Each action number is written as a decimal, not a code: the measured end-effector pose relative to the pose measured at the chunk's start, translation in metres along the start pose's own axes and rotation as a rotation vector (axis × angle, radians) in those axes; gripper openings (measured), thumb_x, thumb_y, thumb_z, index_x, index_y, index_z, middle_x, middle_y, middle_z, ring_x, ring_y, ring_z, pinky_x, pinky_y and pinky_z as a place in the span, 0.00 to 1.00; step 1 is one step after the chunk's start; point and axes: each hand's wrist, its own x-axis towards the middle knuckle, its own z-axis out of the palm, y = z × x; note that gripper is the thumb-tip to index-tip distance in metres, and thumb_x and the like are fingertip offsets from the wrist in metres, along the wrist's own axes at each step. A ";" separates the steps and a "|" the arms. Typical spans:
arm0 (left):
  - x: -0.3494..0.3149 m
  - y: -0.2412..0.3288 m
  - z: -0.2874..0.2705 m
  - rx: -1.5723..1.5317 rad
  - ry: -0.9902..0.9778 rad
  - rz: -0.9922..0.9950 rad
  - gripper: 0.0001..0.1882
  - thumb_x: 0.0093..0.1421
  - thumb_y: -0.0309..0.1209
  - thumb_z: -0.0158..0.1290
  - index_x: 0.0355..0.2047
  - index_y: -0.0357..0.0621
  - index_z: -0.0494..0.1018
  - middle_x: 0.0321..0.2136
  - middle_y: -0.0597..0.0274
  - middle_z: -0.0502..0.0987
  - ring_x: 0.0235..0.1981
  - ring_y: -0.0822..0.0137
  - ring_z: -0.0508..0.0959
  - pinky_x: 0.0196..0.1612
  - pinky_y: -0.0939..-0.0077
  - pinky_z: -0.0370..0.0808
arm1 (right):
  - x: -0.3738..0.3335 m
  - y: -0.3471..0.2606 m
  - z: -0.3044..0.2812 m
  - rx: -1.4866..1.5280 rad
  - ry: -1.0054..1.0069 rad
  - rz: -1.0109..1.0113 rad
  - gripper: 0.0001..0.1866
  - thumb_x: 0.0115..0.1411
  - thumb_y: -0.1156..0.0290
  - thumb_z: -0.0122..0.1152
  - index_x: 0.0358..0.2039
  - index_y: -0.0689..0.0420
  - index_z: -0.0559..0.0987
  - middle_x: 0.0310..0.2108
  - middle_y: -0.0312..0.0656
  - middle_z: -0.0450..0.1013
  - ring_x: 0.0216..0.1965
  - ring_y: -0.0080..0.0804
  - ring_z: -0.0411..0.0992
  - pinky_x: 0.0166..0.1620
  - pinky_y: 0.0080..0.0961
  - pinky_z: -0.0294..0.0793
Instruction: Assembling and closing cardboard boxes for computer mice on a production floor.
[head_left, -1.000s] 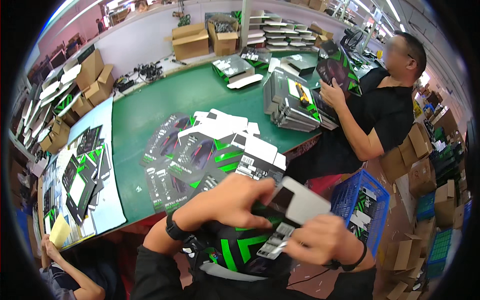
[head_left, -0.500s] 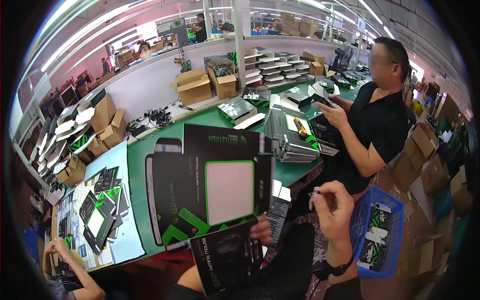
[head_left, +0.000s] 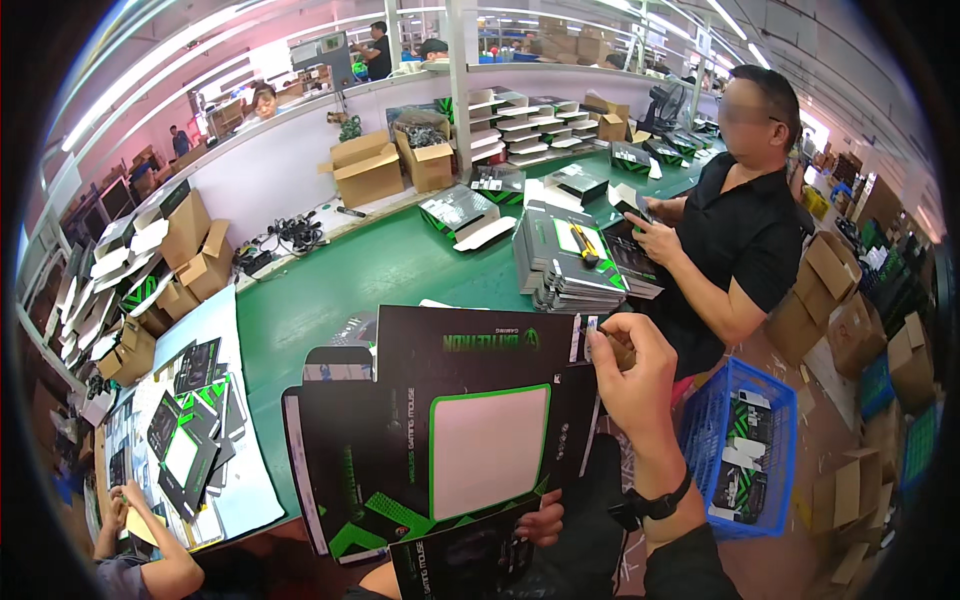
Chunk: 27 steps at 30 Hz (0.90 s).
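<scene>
A flat, unfolded black-and-green box [head_left: 350,430] with a large pale window panel [head_left: 490,450] is held up in front of me. My left hand [head_left: 541,521] grips its lower part; the fingertips curl over the printed panel and the rest of the hand is hidden behind the card. At the upper right corner of the box, my right hand [head_left: 635,370] pinches a small whitish label [head_left: 592,326] against the edge, beside another whitish strip on the card. A dark watch [head_left: 655,503] is on my right wrist.
Stacked flat boxes [head_left: 570,260] with a yellow cutter on top stand on the green table [head_left: 380,260]. A co-worker in black [head_left: 745,220] stands at right. Near my right arm is a blue basket [head_left: 745,530] of boxes. Printed cards [head_left: 190,450] lie left, near another person's hands [head_left: 125,505].
My right hand has moved up and left with the small whitish piece, from beside the box to its upper right corner. The box has shifted down and slightly right in view.
</scene>
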 end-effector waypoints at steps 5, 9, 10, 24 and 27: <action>-0.001 -0.013 -0.006 -0.080 -0.061 -0.025 0.12 0.72 0.36 0.41 0.49 0.44 0.68 0.31 0.69 0.75 0.34 0.72 0.73 0.41 0.72 0.64 | -0.002 0.000 0.002 -0.037 -0.020 0.025 0.07 0.56 0.75 0.67 0.30 0.61 0.76 0.25 0.44 0.73 0.25 0.40 0.74 0.30 0.30 0.72; 0.001 -0.021 -0.009 -0.133 -0.107 -0.041 0.13 0.72 0.36 0.41 0.49 0.44 0.68 0.32 0.69 0.76 0.34 0.72 0.73 0.41 0.72 0.64 | -0.003 0.004 0.002 -0.047 -0.020 0.054 0.08 0.56 0.73 0.68 0.29 0.61 0.76 0.25 0.44 0.73 0.24 0.39 0.74 0.29 0.30 0.71; 0.001 -0.023 -0.010 -0.143 -0.117 -0.043 0.13 0.72 0.36 0.40 0.49 0.44 0.68 0.32 0.69 0.76 0.34 0.72 0.73 0.41 0.73 0.64 | -0.004 0.004 0.001 -0.059 -0.026 0.026 0.09 0.55 0.72 0.69 0.29 0.60 0.76 0.24 0.44 0.73 0.24 0.39 0.73 0.29 0.30 0.71; -0.007 -0.048 0.008 -0.337 -0.222 -0.059 0.15 0.73 0.35 0.38 0.52 0.42 0.68 0.34 0.68 0.78 0.35 0.73 0.73 0.41 0.73 0.64 | -0.015 -0.010 -0.009 0.020 -0.069 -0.519 0.14 0.47 0.71 0.77 0.23 0.55 0.75 0.20 0.36 0.69 0.18 0.30 0.69 0.20 0.25 0.67; -0.009 -0.056 0.009 -0.400 -0.237 -0.061 0.15 0.73 0.35 0.37 0.52 0.42 0.68 0.34 0.68 0.78 0.36 0.73 0.73 0.41 0.73 0.64 | -0.028 -0.023 -0.018 0.024 -0.080 -0.551 0.14 0.47 0.69 0.78 0.24 0.55 0.76 0.21 0.34 0.70 0.18 0.30 0.69 0.20 0.25 0.67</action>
